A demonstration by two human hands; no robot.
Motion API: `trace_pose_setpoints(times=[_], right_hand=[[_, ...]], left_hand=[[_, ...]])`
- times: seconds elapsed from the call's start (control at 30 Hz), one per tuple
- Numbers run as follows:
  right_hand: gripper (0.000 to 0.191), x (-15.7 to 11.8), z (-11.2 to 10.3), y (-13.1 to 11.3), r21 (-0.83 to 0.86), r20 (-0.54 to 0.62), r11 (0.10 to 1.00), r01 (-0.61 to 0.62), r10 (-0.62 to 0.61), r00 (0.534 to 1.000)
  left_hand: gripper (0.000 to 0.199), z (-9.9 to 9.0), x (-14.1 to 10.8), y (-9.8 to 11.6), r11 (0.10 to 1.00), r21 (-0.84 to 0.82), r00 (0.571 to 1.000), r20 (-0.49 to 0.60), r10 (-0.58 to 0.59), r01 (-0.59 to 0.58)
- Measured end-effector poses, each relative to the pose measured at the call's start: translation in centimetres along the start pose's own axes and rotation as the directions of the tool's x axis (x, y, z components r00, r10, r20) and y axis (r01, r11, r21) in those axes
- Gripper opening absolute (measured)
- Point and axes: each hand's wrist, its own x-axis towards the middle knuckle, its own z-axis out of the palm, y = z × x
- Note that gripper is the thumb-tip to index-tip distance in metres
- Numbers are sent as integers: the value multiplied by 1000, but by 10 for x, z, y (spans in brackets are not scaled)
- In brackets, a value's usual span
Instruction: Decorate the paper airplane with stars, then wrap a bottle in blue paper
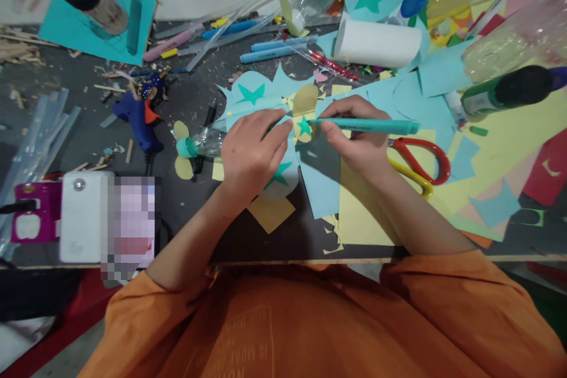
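Observation:
A teal marker (376, 126) is pinched in my right hand (359, 136), its tip at a small green star (303, 125) on a yellow paper piece (305, 100) with rounded ends. My left hand (258, 150) lies just left of that piece, fingers bent together with the tips at its edge; whether they grip anything is hidden. Beneath and around my left hand is a clear plastic bottle (210, 140) with a teal cap (186, 147), beside light blue paper shapes bearing green stars (251, 94).
Red and yellow scissors (443, 162) lie right of my right wrist. A blue glue gun (139, 121) is at the left, above a white power bank (82, 215). A white paper roll (377, 43), blue markers (279, 52) and a dark-capped bottle (500, 93) lie farther back.

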Motion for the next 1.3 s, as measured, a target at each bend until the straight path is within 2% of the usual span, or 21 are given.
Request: trace_pose_setpoints(times=[0.23,0.5,0.67,0.9,1.3], right_hand=[[12,0,-1,0,-2,1,1000,-13,13,1000],[24,-1,0,0,27,15,998,-63,62,998],[21,0,-2,0,5,24,998,-68,68,997],[14,1,0,-1,18,-29,1000,-10,10,1000],[11,-1,-3,4,40,36,998,-45,44,998]], left_hand=[[25,0,0,1,1000,3,1000,-1,-7,7],[24,0,1,2,1000,14,1000,-6,-6,6],[24,0,1,1,1000,-27,1000,-6,-5,5],[26,0,2,2,1000,20,1000,-2,-13,13],[25,0,1,2,1000,6,1000,-1,-12,12]])
